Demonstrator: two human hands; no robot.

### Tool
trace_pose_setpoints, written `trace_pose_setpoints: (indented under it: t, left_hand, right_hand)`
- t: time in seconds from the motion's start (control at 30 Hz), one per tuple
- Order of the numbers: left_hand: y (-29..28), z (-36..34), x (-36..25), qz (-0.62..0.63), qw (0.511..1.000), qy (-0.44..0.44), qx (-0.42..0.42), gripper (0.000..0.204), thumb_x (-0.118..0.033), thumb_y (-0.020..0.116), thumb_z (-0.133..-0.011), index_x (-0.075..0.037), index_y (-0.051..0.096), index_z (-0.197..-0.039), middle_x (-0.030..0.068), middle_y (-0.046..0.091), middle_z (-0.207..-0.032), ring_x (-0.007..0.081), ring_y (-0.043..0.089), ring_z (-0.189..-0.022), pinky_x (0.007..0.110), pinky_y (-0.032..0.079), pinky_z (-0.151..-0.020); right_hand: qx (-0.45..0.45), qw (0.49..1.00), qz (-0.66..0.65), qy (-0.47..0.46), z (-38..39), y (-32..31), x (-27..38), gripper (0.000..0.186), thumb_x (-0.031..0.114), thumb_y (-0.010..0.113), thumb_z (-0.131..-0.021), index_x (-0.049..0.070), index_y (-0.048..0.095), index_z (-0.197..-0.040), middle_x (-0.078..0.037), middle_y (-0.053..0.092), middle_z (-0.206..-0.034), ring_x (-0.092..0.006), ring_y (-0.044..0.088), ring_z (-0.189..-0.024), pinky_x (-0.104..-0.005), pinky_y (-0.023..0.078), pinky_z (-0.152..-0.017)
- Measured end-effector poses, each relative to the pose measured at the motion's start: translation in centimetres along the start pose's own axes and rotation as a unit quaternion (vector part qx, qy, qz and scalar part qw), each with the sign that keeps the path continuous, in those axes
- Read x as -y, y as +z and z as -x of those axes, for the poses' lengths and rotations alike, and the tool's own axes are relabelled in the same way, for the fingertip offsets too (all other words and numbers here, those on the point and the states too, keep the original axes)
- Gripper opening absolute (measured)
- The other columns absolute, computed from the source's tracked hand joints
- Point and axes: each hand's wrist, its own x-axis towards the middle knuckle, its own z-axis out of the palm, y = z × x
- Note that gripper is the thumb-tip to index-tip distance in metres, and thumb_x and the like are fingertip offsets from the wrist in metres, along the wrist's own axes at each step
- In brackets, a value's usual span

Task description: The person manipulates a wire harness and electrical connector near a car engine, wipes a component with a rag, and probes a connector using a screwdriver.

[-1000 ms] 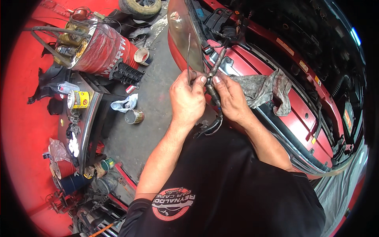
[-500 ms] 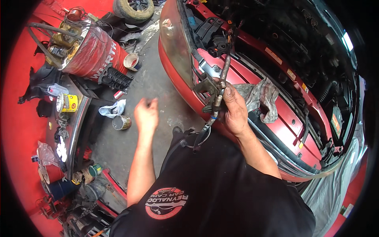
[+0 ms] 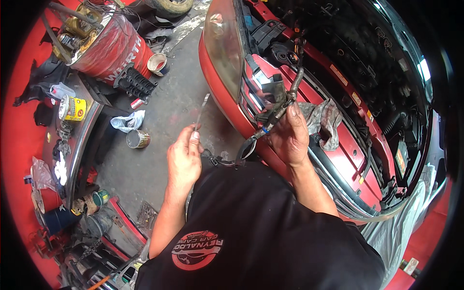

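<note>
My right hand [image 3: 293, 137] is closed around a dark, tape-wrapped wiring harness [image 3: 279, 113] with a blue band near its lower end. The harness runs up into the open engine bay of a red car, and its loose wires hang down past my shirt toward a dark connector [image 3: 211, 158]. To the left, my left hand [image 3: 185, 157] pinches a thin, pale strip [image 3: 203, 108] between thumb and fingers. It points up and away over the floor, apart from the harness; its kind cannot be made out. A stained grey rag [image 3: 327, 122] lies beside my right hand on the car's front.
The car's cloudy headlight [image 3: 223, 46] and red front panel [image 3: 348, 153] are close on the right. Leftward stand a red drum [image 3: 118, 46], a metal-edged bench [image 3: 87, 113] with a yellow can [image 3: 76, 109], plus an open tin [image 3: 138, 139] and white bag [image 3: 128, 121] on the floor.
My left hand, blurred before, has come lower and slightly right, and the pale strip now shows in its fingers. My right hand keeps its hold on the harness, now tilted more. The view has shifted slightly.
</note>
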Motion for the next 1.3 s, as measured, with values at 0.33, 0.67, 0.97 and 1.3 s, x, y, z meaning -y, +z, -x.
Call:
trace_pose_setpoints:
  t: [0.33, 0.67, 0.97, 1.3]
  left_hand:
    - [-1.2, 1.2, -4.4, 0.309, 0.924, -0.053, 0.219, 0.04, -0.028, 0.063, -0.093, 0.006, 0.06, -0.114, 0.0044, 0.061, -0.071, 0.0054, 0.045, -0.054, 0.02, 0.034, -0.048]
    - [0.7, -0.8, -4.7, 0.375, 0.829, -0.131, 0.393, 0.031, -0.008, 0.061, -0.086, 0.006, 0.06, -0.114, 0.0055, 0.057, -0.074, 0.0054, 0.045, -0.055, 0.018, 0.031, -0.047]
    - [-1.0, -3.1, -6.1, 0.443, 0.795, -0.191, 0.367, 0.028, -0.002, 0.055, -0.086, 0.004, 0.061, -0.113, 0.0047, 0.054, -0.071, 0.0032, 0.035, -0.048, 0.018, 0.03, -0.042]
    - [-1.2, -5.8, -8.8, 0.525, 0.773, -0.156, 0.321, 0.015, 0.001, 0.055, -0.086, -0.003, 0.058, -0.1, 0.0039, 0.049, -0.067, 0.0051, 0.037, -0.05, 0.02, 0.029, -0.042]
  right_hand:
    - [-0.028, 0.999, 0.039, 0.011, -0.7, 0.7, 0.2, 0.049, 0.032, 0.063, -0.095, 0.0, 0.046, -0.129, -0.01, 0.063, -0.105, -0.0166, 0.064, -0.083, -0.0282, 0.051, -0.068]
    - [-0.094, 0.98, 0.144, 0.097, 0.1, 2.0, -0.4, 0.043, 0.028, 0.068, -0.093, -0.001, 0.051, -0.12, -0.005, 0.063, -0.091, -0.0098, 0.059, -0.074, -0.0236, 0.05, -0.067]
    - [-0.027, 0.93, 0.342, 0.134, 5.6, 3.2, 0.1, 0.022, 0.019, 0.053, -0.102, 0.002, 0.062, -0.112, 0.001, 0.052, -0.077, -0.0051, 0.047, -0.069, -0.0227, 0.042, -0.062]
    - [0.014, 0.937, 0.295, 0.187, 4.4, 3.2, 3.8, 0.025, 0.02, 0.051, -0.103, 0.004, 0.065, -0.115, 0.005, 0.049, -0.075, -0.003, 0.04, -0.065, -0.0218, 0.036, -0.057]
